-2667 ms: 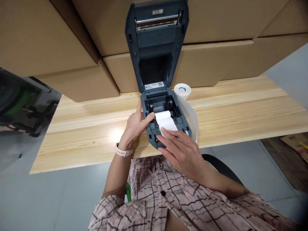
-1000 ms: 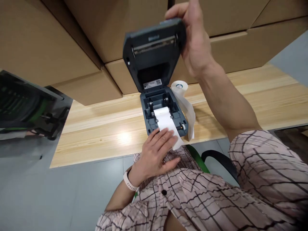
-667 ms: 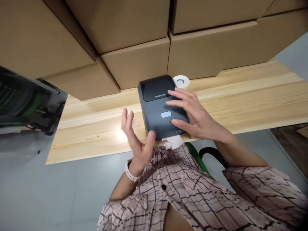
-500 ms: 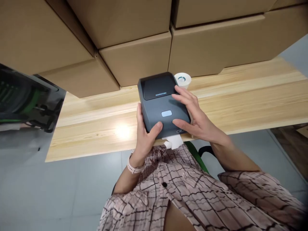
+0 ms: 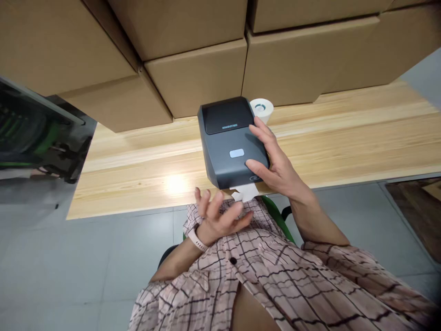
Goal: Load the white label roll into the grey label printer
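1. Head view, middle: closed label printer, set on the wooden worktop beside its near edge; aligned lengthwise from about 11 to 5 o'clock.
2. At the printer's 5 o'clock end: white paper strip, out from under the front and past the worktop's edge, with a folded or torn corner toward 8 o'clock; impossible to tell which.
3. Toward 7 o'clock from the strip: left hand, with palm roughly upward, fingers spread and loosely curled, pinching nothing visible. From these fingers to the strip: about 1 to 2 o'clock, just beside; cannot tell about contact. Nearer to the strip than the right hand.
4. Along the printer's 3 to 4 o'clock side: right hand, with thumb laid on top and the other fingers spread away from it at the side edge; resting rather than pinching.
5. Toward 10 o'clock from the right thumb: pale oblong button.
6. At the printer's 1 o'clock corner: white label roll, on end, partly hidden.
7. Toward 12 o'clock, behind everything: cardboard boxes. Around the left wrist: pale wristband.
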`<state>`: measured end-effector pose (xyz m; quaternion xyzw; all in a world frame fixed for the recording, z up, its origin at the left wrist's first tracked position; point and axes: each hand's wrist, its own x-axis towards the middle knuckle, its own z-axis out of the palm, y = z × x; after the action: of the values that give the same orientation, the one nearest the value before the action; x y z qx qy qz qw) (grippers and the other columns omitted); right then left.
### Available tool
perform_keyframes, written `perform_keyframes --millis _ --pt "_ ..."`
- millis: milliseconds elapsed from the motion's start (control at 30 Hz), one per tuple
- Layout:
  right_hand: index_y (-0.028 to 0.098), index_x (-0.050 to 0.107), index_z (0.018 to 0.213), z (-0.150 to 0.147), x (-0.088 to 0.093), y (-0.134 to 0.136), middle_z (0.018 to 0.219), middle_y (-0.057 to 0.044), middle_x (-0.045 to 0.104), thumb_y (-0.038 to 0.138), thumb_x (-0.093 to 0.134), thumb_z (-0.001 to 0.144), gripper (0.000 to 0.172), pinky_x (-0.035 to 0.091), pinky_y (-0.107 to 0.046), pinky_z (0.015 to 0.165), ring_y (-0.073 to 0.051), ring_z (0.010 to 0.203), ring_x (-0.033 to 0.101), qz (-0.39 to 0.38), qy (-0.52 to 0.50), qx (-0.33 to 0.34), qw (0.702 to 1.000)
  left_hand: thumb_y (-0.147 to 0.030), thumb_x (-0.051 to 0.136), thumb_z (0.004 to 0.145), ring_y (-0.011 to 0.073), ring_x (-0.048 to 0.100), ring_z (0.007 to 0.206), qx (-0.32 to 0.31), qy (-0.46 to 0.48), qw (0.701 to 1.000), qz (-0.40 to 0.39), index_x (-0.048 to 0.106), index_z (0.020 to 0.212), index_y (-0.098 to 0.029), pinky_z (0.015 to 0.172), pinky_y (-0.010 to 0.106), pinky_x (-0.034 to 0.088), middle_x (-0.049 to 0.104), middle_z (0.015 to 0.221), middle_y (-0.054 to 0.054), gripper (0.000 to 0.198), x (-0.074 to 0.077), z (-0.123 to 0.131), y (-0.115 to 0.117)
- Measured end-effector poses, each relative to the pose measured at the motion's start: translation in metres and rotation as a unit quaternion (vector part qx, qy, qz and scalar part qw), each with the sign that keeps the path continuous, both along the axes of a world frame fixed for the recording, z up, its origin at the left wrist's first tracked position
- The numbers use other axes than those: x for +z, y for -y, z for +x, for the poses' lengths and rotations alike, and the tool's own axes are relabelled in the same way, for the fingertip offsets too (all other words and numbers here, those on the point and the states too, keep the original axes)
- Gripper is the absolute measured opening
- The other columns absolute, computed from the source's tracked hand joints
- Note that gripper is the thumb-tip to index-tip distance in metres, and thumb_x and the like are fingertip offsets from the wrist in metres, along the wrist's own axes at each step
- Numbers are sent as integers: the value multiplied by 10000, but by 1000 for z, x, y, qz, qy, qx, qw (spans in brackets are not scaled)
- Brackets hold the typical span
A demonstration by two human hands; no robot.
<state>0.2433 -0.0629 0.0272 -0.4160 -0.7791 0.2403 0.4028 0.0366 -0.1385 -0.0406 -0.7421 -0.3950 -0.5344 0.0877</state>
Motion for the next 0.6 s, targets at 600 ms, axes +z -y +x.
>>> perform_keyframes --millis 600 --pt "372 689 1333 1 10 -7 1788 32 408 647 469 1098 424 193 -681 1359 -363 1698 267 177 166 -11 970 -420 512 1058 296 468 1469 17 26 999 -12 612 1434 -304 1323 528 303 572 1538 90 406 15 -12 -8"
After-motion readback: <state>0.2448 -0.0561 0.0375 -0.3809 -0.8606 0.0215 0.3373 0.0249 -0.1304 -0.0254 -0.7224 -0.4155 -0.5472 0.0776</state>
